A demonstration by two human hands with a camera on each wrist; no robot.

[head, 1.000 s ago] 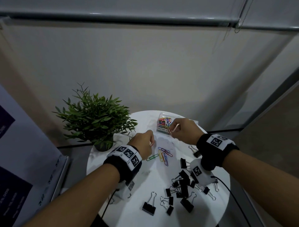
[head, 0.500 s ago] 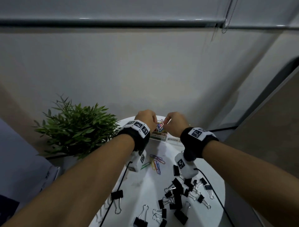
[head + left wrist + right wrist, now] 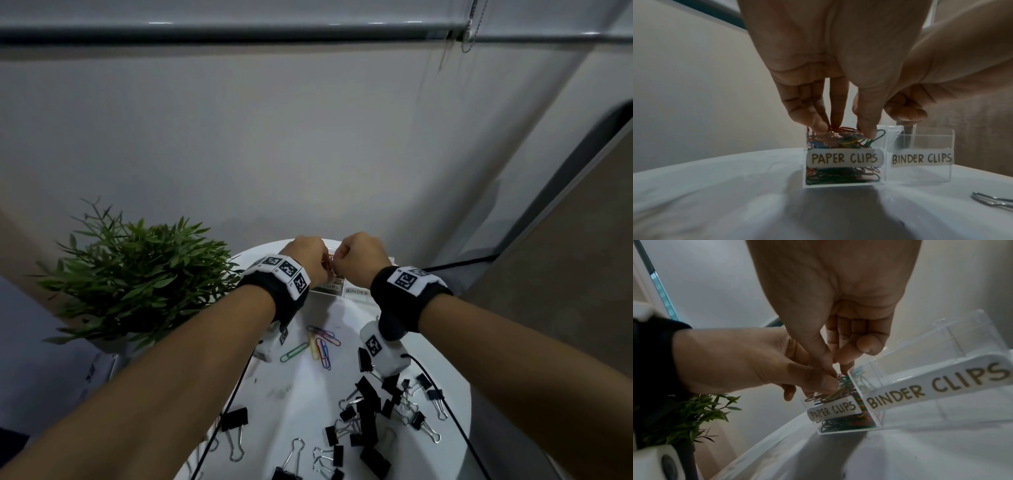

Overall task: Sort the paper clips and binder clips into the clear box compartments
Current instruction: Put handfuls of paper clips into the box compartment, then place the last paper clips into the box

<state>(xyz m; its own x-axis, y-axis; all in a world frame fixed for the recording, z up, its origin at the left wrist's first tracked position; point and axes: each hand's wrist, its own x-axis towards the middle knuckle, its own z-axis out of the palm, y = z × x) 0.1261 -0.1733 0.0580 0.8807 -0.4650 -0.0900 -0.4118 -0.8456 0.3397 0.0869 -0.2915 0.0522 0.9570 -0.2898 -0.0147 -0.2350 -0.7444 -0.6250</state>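
Note:
The clear box stands at the far edge of the round white table. Its PAPER CLIPS compartment is heaped with coloured paper clips; the BINDER CLIPS compartment looks bare. My left hand reaches down into the paper clip compartment, fingers and thumb pinching clips at the top of the heap. My right hand hovers close beside it over the same compartment, thumb and forefinger pinched together on a clip. In the head view both hands hide most of the box.
Several loose paper clips lie mid-table, a green one to their left. Black binder clips are piled near right, with more scattered along the near edge. A potted plant crowds the table's left. Thin black cables trail from my wrists.
Both hands have travelled from the middle of the table out to the box and now meet over the paper clip compartment. The head view has tilted up slightly.

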